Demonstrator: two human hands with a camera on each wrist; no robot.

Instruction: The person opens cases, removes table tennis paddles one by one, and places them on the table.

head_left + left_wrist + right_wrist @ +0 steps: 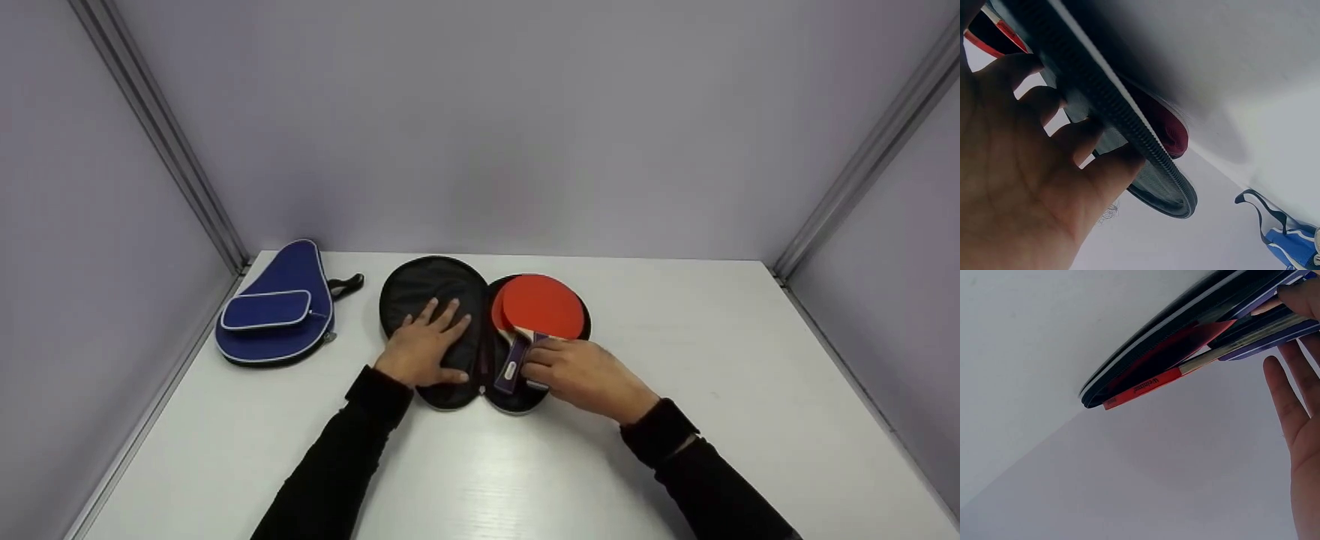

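Note:
A black zip case (435, 274) lies unfolded on the table. Two red table tennis paddles (544, 304) overlap in its right half, their handles pointing toward me. My left hand (427, 349) rests on the left half with straight, spread fingers; in the left wrist view the fingertips (1120, 160) touch the inside near the zipped edge. With my right hand (581, 371) I hold the upper paddle by its purple handle. In the right wrist view, the thumb is at the handles and the upper paddle's red edge (1143, 388) stands slightly above the case rim (1145, 334).
To the left lies a blue paddle case (289, 341) with white piping, a front pocket (266, 310) and a black strap (346, 286). The white table (697, 360) is bordered by grey panels (480, 150) at the back and both sides.

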